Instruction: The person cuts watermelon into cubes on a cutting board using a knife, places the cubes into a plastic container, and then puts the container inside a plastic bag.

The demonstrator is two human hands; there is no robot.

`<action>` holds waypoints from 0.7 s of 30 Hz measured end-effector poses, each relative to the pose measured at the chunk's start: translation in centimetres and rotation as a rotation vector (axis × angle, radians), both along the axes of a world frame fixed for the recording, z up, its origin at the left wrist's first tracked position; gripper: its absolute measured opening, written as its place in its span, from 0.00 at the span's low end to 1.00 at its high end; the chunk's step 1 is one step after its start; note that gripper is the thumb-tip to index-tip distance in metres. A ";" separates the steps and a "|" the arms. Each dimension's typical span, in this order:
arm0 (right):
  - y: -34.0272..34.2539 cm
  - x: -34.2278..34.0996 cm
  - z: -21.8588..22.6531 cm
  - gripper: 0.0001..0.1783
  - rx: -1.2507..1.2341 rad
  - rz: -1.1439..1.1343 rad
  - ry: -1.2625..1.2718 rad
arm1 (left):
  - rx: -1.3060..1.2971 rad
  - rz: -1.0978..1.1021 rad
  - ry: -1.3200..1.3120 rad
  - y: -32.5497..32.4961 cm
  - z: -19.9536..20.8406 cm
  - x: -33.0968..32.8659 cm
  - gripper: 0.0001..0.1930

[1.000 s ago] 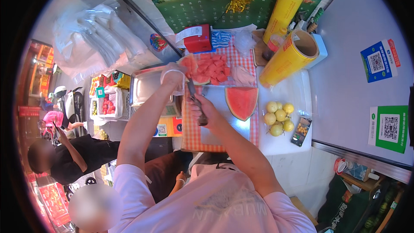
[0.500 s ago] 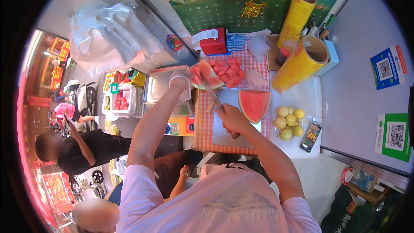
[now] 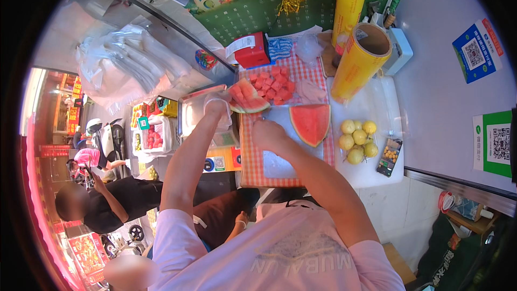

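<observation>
A partly cut watermelon wedge lies tilted at the left of the checked cloth. My left hand, covered in thin clear plastic, grips its left end. Lower right of the wedge, my right hand is closed and slightly blurred above the cloth. The knife seen in it a moment ago is hidden by the hand now. Behind the wedge is a heap of watermelon cubes in a clear tray. A second cut watermelon piece rests at the right on a pale board.
Yellow passion fruits and a phone sit at the right. Two yellow film rolls stand behind. A red printer is at the back, plastic bags hang at the left. A person in black stands at the left.
My right hand has moved slightly left and turned, and the knife no longer shows. The watermelon wedge stays in my left hand. The whole view has shifted a little.
</observation>
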State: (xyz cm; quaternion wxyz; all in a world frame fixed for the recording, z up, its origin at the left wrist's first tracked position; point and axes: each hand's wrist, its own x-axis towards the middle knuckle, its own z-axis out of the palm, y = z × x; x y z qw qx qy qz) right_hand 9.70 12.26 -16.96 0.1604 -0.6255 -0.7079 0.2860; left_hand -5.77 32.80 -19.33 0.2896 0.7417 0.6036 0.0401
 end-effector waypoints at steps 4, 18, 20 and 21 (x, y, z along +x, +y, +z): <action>0.0 2.2 0.5 0.20 -0.483 -0.371 0.755 | 0.025 -0.124 0.106 0.1 0.7 0.3 0.14; -4.4 5.0 2.8 0.21 -0.327 -0.531 1.073 | -0.255 0.435 -0.745 -4.1 1.7 -1.7 0.11; -6.5 6.2 2.5 0.21 -0.329 -0.570 1.181 | -0.344 0.634 -0.960 -7.5 2.0 -1.8 0.13; -8.0 6.7 3.1 0.20 -0.350 -0.582 1.223 | -0.359 0.648 -1.039 -9.5 1.5 -2.3 0.14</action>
